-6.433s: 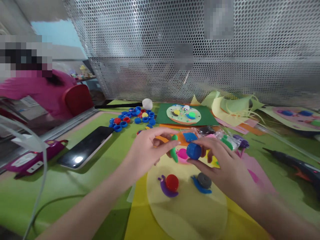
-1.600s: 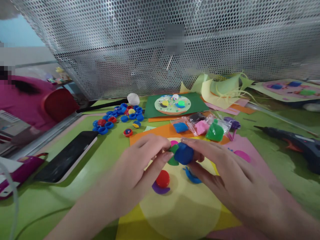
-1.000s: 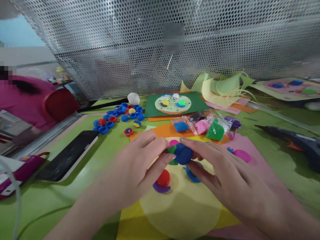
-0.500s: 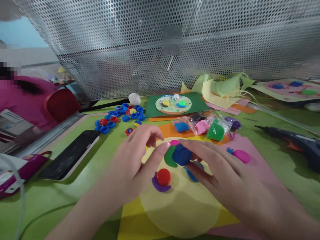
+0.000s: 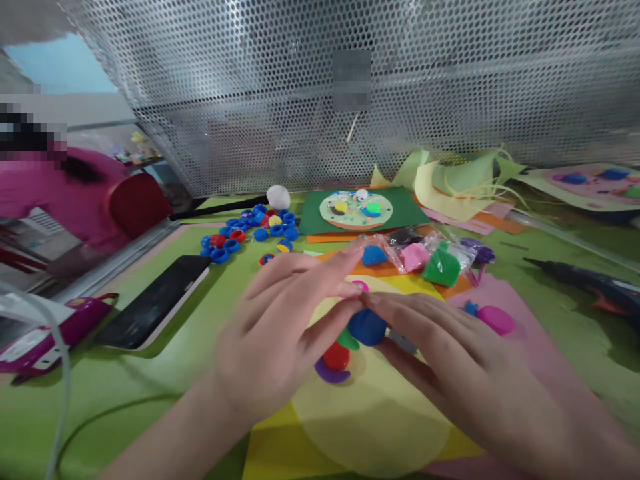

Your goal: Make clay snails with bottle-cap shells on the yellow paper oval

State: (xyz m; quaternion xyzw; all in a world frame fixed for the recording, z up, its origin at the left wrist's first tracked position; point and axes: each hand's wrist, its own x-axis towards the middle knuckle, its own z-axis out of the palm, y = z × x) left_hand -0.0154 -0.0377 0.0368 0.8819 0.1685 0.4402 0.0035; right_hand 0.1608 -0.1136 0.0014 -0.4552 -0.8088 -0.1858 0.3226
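My right hand (image 5: 450, 353) grips a dark blue bottle cap (image 5: 367, 327) between thumb and fingers, above a pale yellow paper circle (image 5: 370, 427). My left hand (image 5: 285, 327) meets it at the cap's upper edge, thumb and a finger pinched together, the index finger raised; whatever they pinch is hidden. Under the hands, a red cap (image 5: 336, 357) sits by a purple clay crescent (image 5: 333, 373). Partly covered by the blue cap is a green clay crescent (image 5: 349, 339). A pink piece (image 5: 361, 286) shows behind the fingertips.
Left are a black phone (image 5: 157, 300) and several loose bottle caps (image 5: 240, 230). Bagged clay (image 5: 443, 265) and a decorated paper circle (image 5: 327, 212) lie behind the hands. A glue gun (image 5: 590, 277) is at right. Someone in pink (image 5: 75, 193) sits beyond the table, before a perforated metal panel (image 5: 260, 100).
My left hand has moved right, its fingertips now meeting the right hand at the blue cap, with the index finger lifted. The whole view has shifted slightly.
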